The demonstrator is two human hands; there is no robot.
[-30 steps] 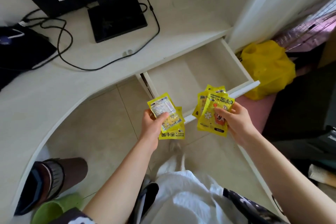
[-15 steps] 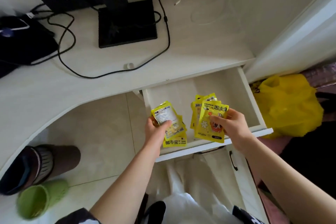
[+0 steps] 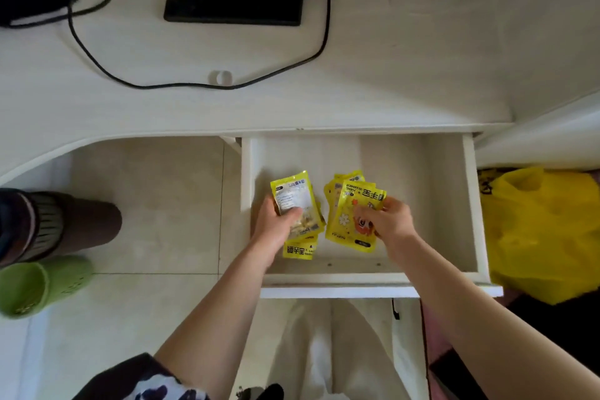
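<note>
Inside an open, smooth white drawer [image 3: 472, 211], the left hand [image 3: 274, 227] grips a fanned stack of glossy, flat yellow sachets [image 3: 293, 201]. The right hand [image 3: 391, 221] pinches a second stack [image 3: 344, 221] beside it. Both stacks sit deeper in the drawer than half a second ago, possibly touching its floor.

Both forearms were bare and extended forward, converging slightly toward the hands. The left hand [image 3: 276, 227] was turned palm-inward, with its thumb laid across the face of the left packet stack [image 3: 293, 198] and its fingers curled behind. The right hand [image 3: 389, 221] was palm-down with the wrist slightly bent, its fingertips pinching the right packet stack [image 3: 345, 224]. The hands were level, near each other and apart.
</note>
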